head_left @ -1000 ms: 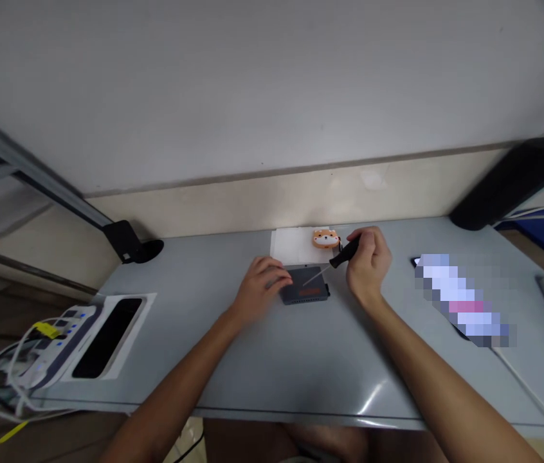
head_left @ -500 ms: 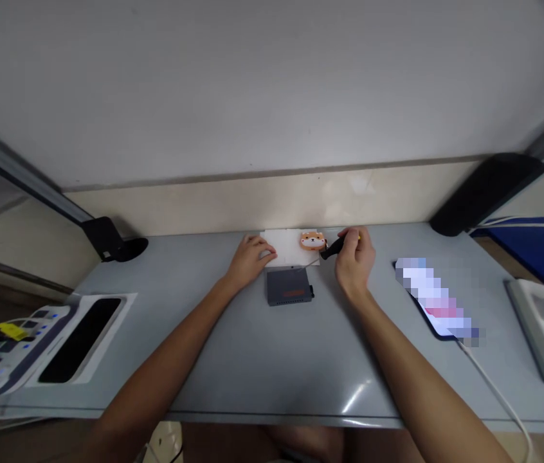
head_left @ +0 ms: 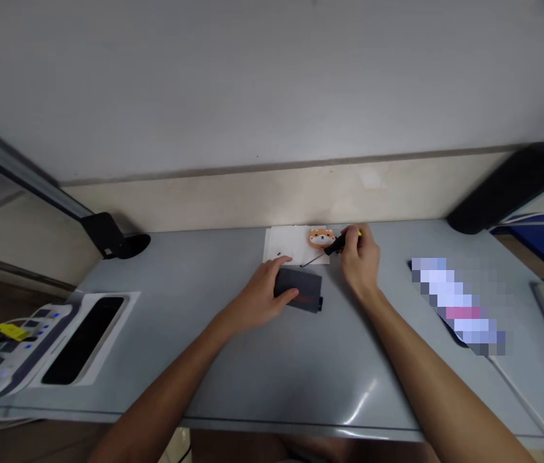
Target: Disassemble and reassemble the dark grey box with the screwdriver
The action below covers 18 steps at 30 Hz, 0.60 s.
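My left hand [head_left: 267,292] grips the left end of a flat dark grey box [head_left: 303,286], thumb on the near side and fingers at the far side. In my right hand [head_left: 361,257] is a screwdriver [head_left: 334,246] with a black and yellow handle. Its thin shaft slants down to the left, and the tip is close to the box's far edge; whether they touch I cannot tell. Behind the box lies white paper [head_left: 289,241] with small dark specks, perhaps screws, on it. An orange and white animal-faced case [head_left: 321,238] rests at the paper's right side.
A lit phone [head_left: 455,305] with a white cable lies to the right. On the left are a dark phone [head_left: 83,341] on white paper and a power strip [head_left: 31,347] with cables. A black cylinder [head_left: 513,186] leans at the back right, before the wall.
My left hand has moved from the white paper onto the box and closed on it. The box is turned slightly. My right hand still holds the screwdriver. The view has shifted a little.
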### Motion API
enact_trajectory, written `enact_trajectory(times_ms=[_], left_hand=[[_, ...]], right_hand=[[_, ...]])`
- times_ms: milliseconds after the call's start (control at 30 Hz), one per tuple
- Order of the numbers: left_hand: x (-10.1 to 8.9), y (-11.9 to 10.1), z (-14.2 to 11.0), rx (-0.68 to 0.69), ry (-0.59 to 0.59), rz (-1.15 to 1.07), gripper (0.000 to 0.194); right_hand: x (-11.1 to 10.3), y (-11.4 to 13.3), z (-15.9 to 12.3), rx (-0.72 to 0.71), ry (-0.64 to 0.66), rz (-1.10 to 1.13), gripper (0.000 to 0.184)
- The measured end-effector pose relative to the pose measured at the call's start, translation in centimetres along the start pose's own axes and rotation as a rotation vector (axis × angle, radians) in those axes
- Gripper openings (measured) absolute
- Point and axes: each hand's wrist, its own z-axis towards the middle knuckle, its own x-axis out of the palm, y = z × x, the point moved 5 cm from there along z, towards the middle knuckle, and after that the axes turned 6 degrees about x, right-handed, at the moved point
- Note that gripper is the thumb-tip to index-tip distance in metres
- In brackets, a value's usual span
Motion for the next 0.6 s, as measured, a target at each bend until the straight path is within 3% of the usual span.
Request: enact_trajectory(times_ms=[133, 233, 600], left_hand=[[-1.5, 1.7, 0.3, 0.047, 0.111, -0.112, 0.053], [-2.4, 2.6, 0.4, 0.075, 0.129, -0.119, 0.042], [-1.8, 2.8, 1.1, 0.031, -0.093, -0.127, 0.03]], right_hand=[[-0.2, 0.2, -0.1, 0.022, -0.012, -0.013, 0.033], [-0.2, 0.4, -0.2, 0.014, -0.009, -0.015, 0.032], [0.3, 0.9, -0.8, -0.035, 0.041, 0.083, 0.038]])
